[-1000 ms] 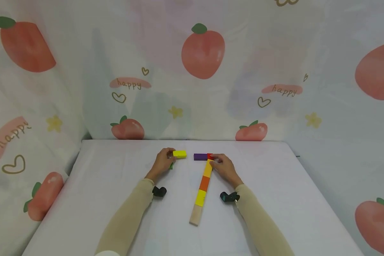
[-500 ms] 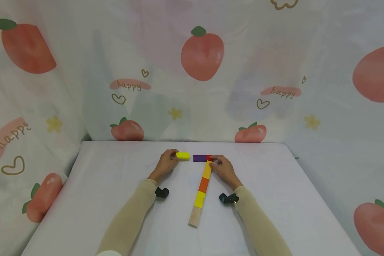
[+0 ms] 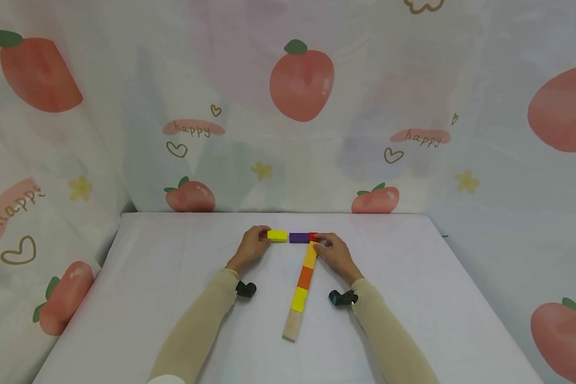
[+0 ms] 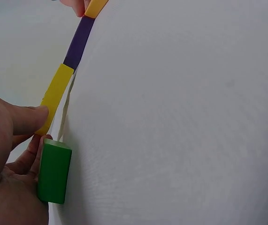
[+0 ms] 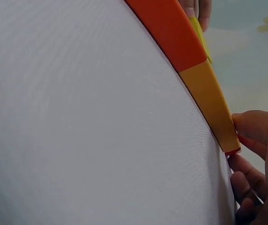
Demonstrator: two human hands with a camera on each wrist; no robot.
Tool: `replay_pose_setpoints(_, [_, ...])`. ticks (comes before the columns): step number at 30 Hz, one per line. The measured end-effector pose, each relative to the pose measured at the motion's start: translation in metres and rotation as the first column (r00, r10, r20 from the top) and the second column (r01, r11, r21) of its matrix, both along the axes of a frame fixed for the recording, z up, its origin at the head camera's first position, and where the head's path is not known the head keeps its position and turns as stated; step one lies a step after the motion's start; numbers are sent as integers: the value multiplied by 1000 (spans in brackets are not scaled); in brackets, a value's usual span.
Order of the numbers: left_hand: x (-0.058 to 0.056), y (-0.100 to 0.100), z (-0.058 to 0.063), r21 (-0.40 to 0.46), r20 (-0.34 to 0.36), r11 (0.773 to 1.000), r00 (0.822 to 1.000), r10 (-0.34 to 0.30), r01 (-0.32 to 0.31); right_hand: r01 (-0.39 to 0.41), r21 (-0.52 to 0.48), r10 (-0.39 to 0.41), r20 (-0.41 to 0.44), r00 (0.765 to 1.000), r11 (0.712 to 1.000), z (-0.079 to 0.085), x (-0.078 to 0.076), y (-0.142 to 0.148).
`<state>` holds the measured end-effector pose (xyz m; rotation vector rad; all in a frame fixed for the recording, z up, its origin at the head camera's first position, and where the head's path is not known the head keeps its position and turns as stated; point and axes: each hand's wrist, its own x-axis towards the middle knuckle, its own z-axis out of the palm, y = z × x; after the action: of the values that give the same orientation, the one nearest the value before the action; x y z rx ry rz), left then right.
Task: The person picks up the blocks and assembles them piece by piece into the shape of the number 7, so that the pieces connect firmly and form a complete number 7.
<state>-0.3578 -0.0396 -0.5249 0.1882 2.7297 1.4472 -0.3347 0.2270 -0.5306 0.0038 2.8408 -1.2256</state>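
Observation:
My left hand (image 3: pixel 253 247) pinches the near end of a bright yellow block (image 3: pixel 277 236) between thumb and fingers. A green block (image 4: pixel 55 172) sits against the lower fingers of that hand in the left wrist view; the head view hides it. The yellow block's far end lies right at a purple block (image 3: pixel 299 238), in line with it. Beyond the purple one is a red block (image 3: pixel 313 236), partly covered by my right hand (image 3: pixel 337 255). The right thumb rests at the end of an orange-yellow block (image 3: pixel 310 255), with the fingers curled at the red block.
From the orange-yellow block a slanting row runs toward me: an orange-red block (image 3: pixel 305 278), another yellow block (image 3: pixel 300 299) and a bare wood block (image 3: pixel 292 325). All lie on a white-covered table (image 3: pixel 389 256). A fruit-printed cloth (image 3: pixel 307 160) hangs behind.
My left hand has moved right with the yellow block, narrowing the gap to the purple block. The green block has gone out of sight in the head view. My right hand stays put.

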Motion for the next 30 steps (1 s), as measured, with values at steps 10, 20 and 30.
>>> replay_pose_setpoints(10, [0,4,0,-40,-34,999,999,-25,24,-20,27,20,-26,999,999,-4,0,-1])
replay_pose_setpoints(20, [-4,6,-5,-72,-64,996,997,-48,43,-6,29,7,-25,1000,1000,-4,0,-1])
replay_pose_setpoints(30, [-3,9,-5,-113,-70,993,997,-43,35,-8,22,8,-28,1000,1000,-5,-2,0])
